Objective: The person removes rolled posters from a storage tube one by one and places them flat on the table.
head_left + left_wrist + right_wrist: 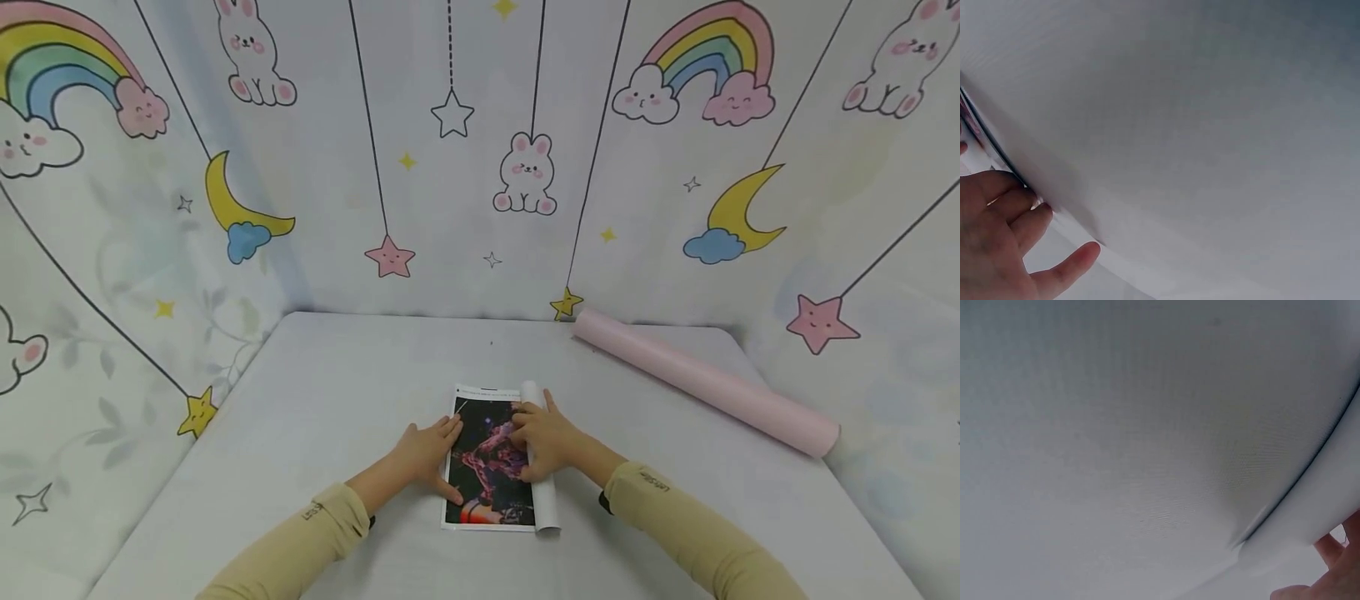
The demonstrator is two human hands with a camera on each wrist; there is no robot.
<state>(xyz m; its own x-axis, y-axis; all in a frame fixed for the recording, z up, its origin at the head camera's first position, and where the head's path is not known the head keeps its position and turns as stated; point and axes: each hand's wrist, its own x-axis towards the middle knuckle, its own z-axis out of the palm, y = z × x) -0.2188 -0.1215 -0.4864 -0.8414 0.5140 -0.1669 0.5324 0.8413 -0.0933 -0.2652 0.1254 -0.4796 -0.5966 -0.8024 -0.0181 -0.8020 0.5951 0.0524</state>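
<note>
A poster [487, 462] with a dark, colourful picture and white margins lies on the table, its right side curled into a white roll [547, 504]. My left hand [427, 454] rests on the poster's left edge, fingers and thumb spread over the picture. In the left wrist view, that hand [1007, 231] is at the sheet's edge. Over the roll sits my right hand [547, 437], its fingers bent across the tube and holding it. Only part of the right hand [1338, 565] shows beside the white roll [1310, 506] in the right wrist view.
A long pink roll [705, 383] lies slantwise at the back right of the white-covered table [360, 375]. Behind and beside the table hangs a cloth [322, 167] printed with rabbits, stars, moons and rainbows.
</note>
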